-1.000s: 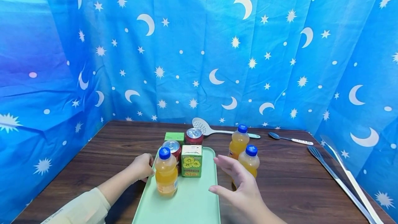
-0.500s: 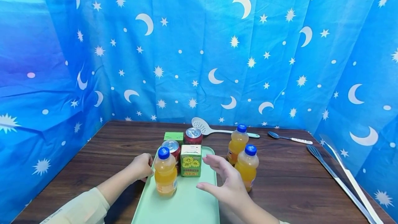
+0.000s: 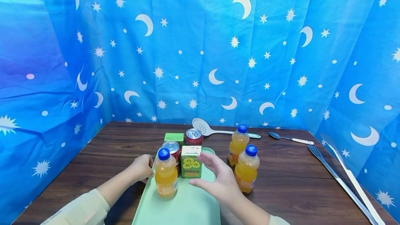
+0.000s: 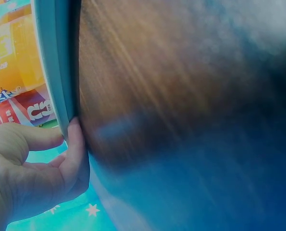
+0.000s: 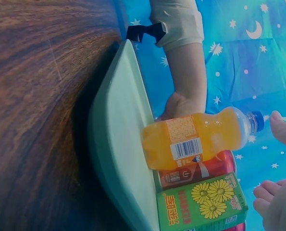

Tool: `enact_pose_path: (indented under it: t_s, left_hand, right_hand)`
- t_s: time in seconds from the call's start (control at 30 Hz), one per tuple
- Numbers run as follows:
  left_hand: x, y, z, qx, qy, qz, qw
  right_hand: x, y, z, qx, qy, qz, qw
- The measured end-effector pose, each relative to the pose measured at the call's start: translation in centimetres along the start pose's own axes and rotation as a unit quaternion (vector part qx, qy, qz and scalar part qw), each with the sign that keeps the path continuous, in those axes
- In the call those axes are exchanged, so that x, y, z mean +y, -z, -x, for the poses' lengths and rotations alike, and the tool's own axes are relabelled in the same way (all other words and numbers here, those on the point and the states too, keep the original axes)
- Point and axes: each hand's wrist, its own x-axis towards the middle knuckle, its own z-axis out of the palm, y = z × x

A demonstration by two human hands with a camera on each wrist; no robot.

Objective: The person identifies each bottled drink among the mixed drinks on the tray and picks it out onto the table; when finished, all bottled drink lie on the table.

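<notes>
My left hand pinches the left rim of a light green tray between thumb and fingers, as the left wrist view also shows. On the tray stand an orange drink bottle with a blue cap, a red soda can behind it and a green drink carton with yellow flowers. Further back are a second red can and another green carton, partly hidden. My right hand hovers over the tray's right side, fingers spread and slightly bent, near the flowered carton and holding nothing.
Two more orange drink bottles stand on the dark wooden table right of the tray. Behind lies a white skimmer. A spoon, a slotted spatula and tongs lie at the right. Blue curtains surround the table.
My right hand has moved left, from beside the two bottles to over the tray, close to the flowered carton. My left hand stays on the tray rim.
</notes>
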Motion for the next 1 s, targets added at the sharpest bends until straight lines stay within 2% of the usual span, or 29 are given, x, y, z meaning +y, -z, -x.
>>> enact_pose_path:
  t_s: [0.3, 0.57, 1.0]
  left_hand:
    - [-0.1, 0.0, 0.0, -0.003, 0.007, -0.001, 1.0000]
    - [0.1, 0.1, 0.1, -0.002, 0.000, 0.002, 1.0000]
    - [0.0, 0.1, 0.0, -0.006, 0.005, 0.005, 1.0000]
  right_hand:
    - [0.3, -0.9, -0.6, -0.013, -0.029, 0.022, 0.9993]
    - [-0.2, -2.0, -1.2, -0.024, -0.088, 0.020, 0.9957]
    - [-0.3, -4.3, -2.1, -0.018, -0.081, 0.034, 0.9960]
